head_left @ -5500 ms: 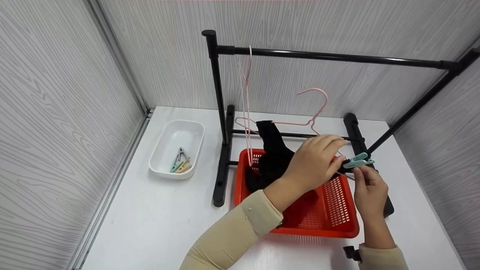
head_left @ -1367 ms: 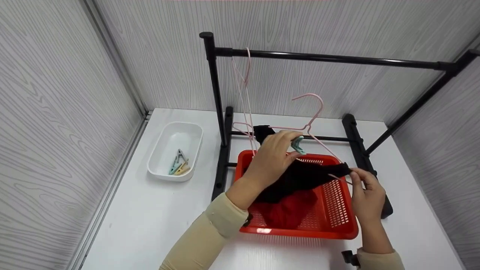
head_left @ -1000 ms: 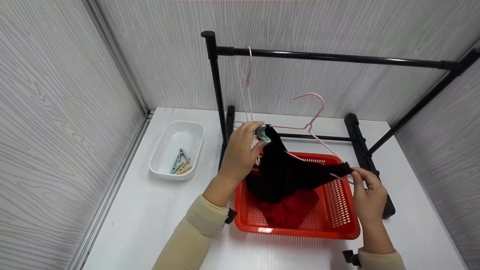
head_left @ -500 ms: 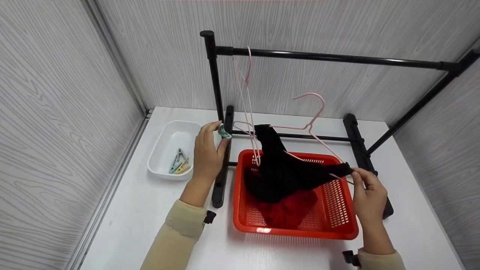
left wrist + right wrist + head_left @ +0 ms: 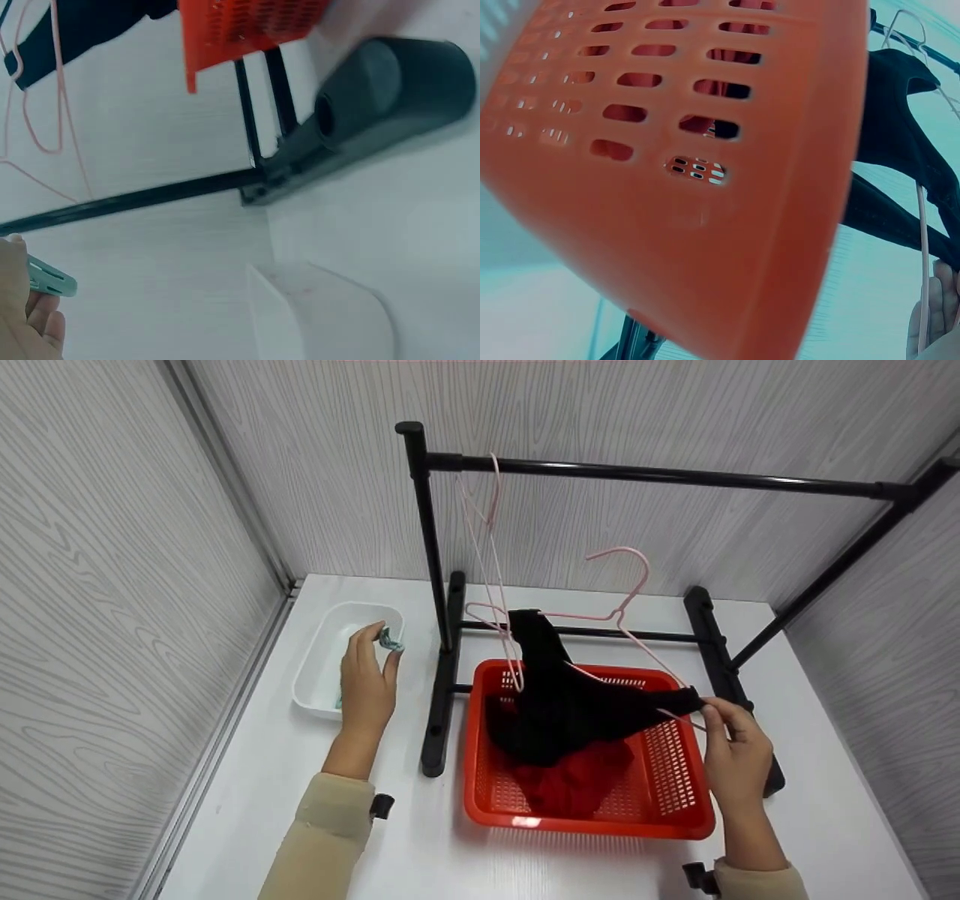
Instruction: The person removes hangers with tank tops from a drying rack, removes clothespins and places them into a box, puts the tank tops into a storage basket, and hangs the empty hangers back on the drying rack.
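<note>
My left hand (image 5: 367,679) pinches a teal clothespin (image 5: 391,640) between thumb and fingers, above the right side of the white tray (image 5: 304,682). In the left wrist view the clothespin (image 5: 51,276) sticks out past the fingertips. My right hand (image 5: 739,746) pinches one end of a black garment (image 5: 559,705) together with the lower right of a pink wire hanger (image 5: 637,641). The garment's other end hangs over the hanger's left side, and its middle sags into the red basket (image 5: 592,826). Its exact kind is unclear.
A black rack's top bar (image 5: 675,476) spans behind the basket, with other pink wire hangers (image 5: 489,521) hooked at its left end. Red cloth (image 5: 574,780) lies in the basket. My left hand mostly hides the clothespins in the tray. Wood-patterned panels enclose the table.
My left hand has taken the teal clothespin off the garment's right end and carried it left, past the hanger's left side, to the white tray. My right hand stays at the garment's end.
</note>
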The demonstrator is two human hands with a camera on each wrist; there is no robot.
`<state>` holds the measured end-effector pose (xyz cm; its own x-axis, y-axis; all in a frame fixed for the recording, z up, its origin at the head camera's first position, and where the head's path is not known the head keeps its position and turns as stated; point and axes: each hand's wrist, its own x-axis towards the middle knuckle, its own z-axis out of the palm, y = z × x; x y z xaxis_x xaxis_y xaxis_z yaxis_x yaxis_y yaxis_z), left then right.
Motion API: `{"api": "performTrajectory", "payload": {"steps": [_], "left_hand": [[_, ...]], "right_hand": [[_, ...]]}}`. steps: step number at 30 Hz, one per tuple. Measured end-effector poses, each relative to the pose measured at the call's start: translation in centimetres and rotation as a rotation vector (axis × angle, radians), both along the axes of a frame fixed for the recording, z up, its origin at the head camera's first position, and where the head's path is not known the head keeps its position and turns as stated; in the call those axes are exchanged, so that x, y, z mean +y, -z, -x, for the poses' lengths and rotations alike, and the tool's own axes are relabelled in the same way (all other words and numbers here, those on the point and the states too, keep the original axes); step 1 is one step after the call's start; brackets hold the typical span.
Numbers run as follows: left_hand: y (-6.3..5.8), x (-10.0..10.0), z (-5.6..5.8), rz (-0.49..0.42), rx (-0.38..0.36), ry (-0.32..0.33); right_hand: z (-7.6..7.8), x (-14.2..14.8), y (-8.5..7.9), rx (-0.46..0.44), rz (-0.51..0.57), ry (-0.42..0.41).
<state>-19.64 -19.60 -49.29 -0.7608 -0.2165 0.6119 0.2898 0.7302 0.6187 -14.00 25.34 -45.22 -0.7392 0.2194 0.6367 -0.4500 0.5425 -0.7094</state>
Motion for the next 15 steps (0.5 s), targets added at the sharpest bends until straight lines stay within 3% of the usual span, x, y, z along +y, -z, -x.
{"api": "performTrajectory", "payload": {"steps": [6,15], "left_hand": [[1.4,-2.3,-0.1,0.015,-0.124,-0.061],[3.5,-4.9,0.3,0.051,-0.280,-0.099]], "right_hand": [[-0.1,0.1,0.2,0.002,0.001,0.005],[-0.1,0.4,0.6,-0.009,-0.031,0.029]]}}
